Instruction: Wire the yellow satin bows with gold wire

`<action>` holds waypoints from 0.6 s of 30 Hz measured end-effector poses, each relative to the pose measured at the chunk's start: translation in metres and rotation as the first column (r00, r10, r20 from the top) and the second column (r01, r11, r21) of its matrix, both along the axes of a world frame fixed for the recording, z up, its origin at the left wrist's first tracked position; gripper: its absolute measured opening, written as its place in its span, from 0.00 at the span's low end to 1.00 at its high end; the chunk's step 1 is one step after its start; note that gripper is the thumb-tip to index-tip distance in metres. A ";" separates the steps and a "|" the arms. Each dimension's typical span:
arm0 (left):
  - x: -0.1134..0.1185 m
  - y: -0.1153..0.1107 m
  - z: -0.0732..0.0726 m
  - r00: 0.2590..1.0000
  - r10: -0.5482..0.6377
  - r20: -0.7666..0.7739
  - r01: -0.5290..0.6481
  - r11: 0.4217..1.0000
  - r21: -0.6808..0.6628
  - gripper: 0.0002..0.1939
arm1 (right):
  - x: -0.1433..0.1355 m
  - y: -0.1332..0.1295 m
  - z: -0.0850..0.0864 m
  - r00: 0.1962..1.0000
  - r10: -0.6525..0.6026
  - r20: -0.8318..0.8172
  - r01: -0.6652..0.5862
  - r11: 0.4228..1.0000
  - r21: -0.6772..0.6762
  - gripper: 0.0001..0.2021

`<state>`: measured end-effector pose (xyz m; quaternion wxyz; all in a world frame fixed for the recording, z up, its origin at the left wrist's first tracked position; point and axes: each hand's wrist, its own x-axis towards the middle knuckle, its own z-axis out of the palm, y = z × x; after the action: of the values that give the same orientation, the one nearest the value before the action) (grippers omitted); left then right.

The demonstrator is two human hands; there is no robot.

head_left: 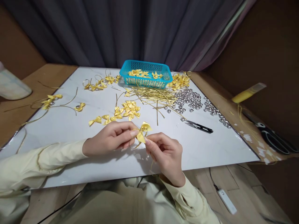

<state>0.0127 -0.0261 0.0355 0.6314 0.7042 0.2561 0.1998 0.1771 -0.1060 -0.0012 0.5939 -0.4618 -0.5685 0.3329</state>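
Observation:
Above the front of the white table, my left hand (pixel 115 137) pinches a yellow ribbon bow (pixel 143 132) between thumb and fingers. A thin gold cord (pixel 137 145) loops below the bow. My right hand (pixel 164 152) is closed at the bow's right side, its thumb and fingertip together on what looks like the cord; the exact grip is partly hidden. Just beyond my hands lies a pile of yellow bows (pixel 129 109). Farther back are a heap of cut gold cords (pixel 154 95) and many small silver beads (pixel 190 99).
A blue basket (pixel 146 82) holding yellow bows stands at the back. Black thread snips (pixel 199 126) lie right of my hands. Bows with cord loops (pixel 99 84) rest back left. Black-handled scissors (pixel 272 137) and a yellow-handled tool (pixel 249 92) are at the right edge.

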 end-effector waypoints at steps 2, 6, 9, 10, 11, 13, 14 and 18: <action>0.001 0.000 0.001 1.000 0.003 0.019 -0.001 0.994 -0.113 0.12 | 0.000 -0.001 0.001 0.996 -0.046 0.078 0.043 0.998 0.034 0.07; 0.002 0.002 0.000 0.998 0.009 0.068 0.012 0.956 -0.293 0.11 | 0.000 -0.002 0.002 0.975 -0.120 0.189 0.096 0.987 0.131 0.06; 0.003 0.004 -0.001 0.996 -0.006 0.091 0.037 0.938 -0.344 0.10 | 0.001 -0.003 0.003 0.961 -0.144 0.237 0.103 0.979 0.176 0.05; 0.003 0.004 -0.001 0.996 -0.009 0.090 0.040 0.936 -0.348 0.10 | 0.001 -0.003 0.004 0.957 -0.148 0.249 0.105 0.978 0.181 0.05; 0.003 0.005 -0.002 0.996 -0.009 0.088 0.039 0.936 -0.348 0.10 | 0.001 -0.003 0.004 0.954 -0.150 0.260 0.105 0.978 0.182 0.05; 0.003 0.005 -0.002 0.997 -0.009 0.078 0.036 0.939 -0.342 0.10 | 0.001 -0.004 0.005 0.950 -0.148 0.276 0.102 0.979 0.175 0.05; 0.003 0.005 -0.002 0.997 -0.013 0.076 0.038 0.940 -0.339 0.11 | 0.001 -0.004 0.005 0.948 -0.146 0.282 0.100 0.980 0.171 0.05; 0.004 0.005 -0.001 0.997 -0.027 0.072 0.050 0.941 -0.334 0.11 | 0.002 -0.004 0.006 0.942 -0.143 0.304 0.094 0.981 0.170 0.06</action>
<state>0.0169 -0.0214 0.0349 0.7541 0.5841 0.2515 0.1641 0.1791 -0.1100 0.0043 0.5484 -0.4955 -0.6508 0.1738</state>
